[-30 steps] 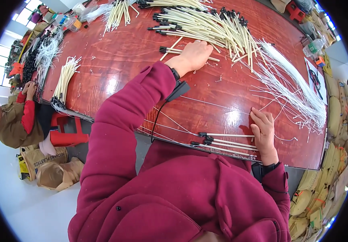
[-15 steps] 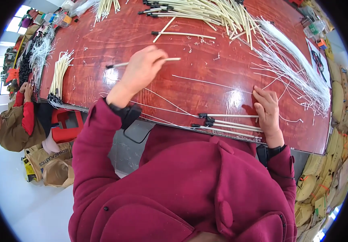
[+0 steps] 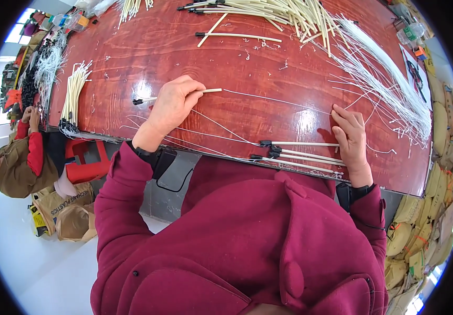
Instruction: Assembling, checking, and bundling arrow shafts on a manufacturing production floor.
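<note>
My left hand (image 3: 176, 101) is closed round a cream stick (image 3: 213, 90) with a black end piece (image 3: 138, 101), held just over the red-brown table. Close to the stick's bare tip is one end of a thin white cord (image 3: 276, 98); whether it touches or enters the tip I cannot tell. The cord runs right to my right hand (image 3: 350, 134), whose thumb and fingertips are pinched on it. Several cream sticks with black ends (image 3: 310, 156) lie at the near table edge by my right wrist, with white cords trailing left from them.
A large pile of cream sticks (image 3: 284, 16) lies at the far side. Loose white cords (image 3: 389, 84) spread on the right. A bundle of sticks (image 3: 75, 94) lies at left. A co-worker (image 3: 16, 157) sits at the left, beside a red stool (image 3: 87, 163).
My left hand has moved slightly left and toward me with the stick, bringing its tip close to the cord's end. My right hand stays nearly in place.
</note>
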Tool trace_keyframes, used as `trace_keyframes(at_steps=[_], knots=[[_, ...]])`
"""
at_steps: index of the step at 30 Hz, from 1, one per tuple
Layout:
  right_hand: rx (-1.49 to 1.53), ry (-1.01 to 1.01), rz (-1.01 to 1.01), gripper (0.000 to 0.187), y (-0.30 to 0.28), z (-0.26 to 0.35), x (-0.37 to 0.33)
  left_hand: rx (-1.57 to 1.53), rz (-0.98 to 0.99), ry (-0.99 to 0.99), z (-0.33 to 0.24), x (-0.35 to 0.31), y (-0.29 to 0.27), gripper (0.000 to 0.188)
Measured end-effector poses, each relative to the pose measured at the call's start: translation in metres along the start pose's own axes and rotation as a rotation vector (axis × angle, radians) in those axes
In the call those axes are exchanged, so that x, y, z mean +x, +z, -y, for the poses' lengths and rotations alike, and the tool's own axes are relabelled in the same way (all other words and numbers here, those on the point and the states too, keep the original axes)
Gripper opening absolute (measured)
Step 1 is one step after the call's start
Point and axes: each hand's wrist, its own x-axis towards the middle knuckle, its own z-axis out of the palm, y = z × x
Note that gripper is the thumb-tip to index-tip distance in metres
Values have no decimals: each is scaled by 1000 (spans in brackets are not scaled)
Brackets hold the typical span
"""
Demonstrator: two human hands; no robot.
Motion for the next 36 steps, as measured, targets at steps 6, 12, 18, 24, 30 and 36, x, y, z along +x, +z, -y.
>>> trace_keyframes(at_steps=[6, 12, 18, 24, 30, 36], knots=[[-6, 21, 33, 36, -1, -1, -1, 9, 2, 8, -1, 3, 2, 11], [-17, 28, 32, 36, -1, -1, 0, 33, 28, 4, -4, 7, 4, 12], [-27, 17, 86, 42, -1, 1, 1, 248, -23, 246, -13, 19, 22, 8], [-148, -74, 180, 71, 19, 33, 17, 429, 149, 479, -82, 70, 101, 8], [-118, -89, 95, 75, 20, 30, 28, 361, 80, 444, -113, 61, 92, 28], [-141, -93, 59, 63, 16, 28, 42, 269, -360, 61, -58, 29, 31, 41]])
